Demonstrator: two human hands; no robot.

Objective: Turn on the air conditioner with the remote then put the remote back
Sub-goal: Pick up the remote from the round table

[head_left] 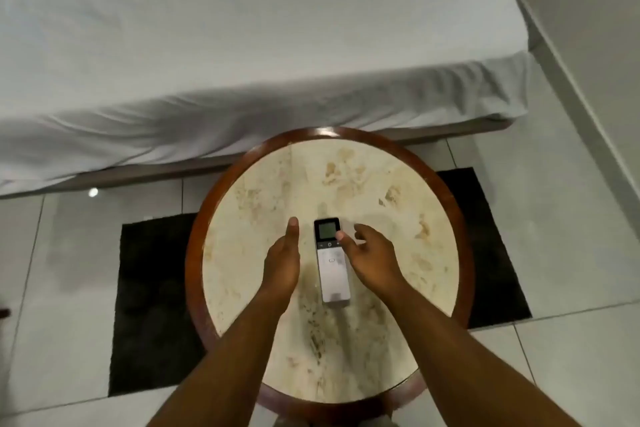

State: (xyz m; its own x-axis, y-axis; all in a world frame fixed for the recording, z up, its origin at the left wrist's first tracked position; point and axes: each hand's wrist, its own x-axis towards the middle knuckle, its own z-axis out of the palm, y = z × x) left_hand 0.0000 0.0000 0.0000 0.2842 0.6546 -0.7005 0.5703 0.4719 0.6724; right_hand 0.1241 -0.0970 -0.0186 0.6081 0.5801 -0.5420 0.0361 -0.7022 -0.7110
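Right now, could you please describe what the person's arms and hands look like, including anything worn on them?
Both forearms are bare as far as the frame shows: no sleeves reach them. The left hand and right hand carry no gloves, and no watch, bracelet or ring is visible. Fingernails look short and unpainted.

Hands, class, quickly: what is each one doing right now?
Left hand: open, holding nothing, beside the remote.
Right hand: open, fingers spread, thumb at the remote's edge, not gripping it.
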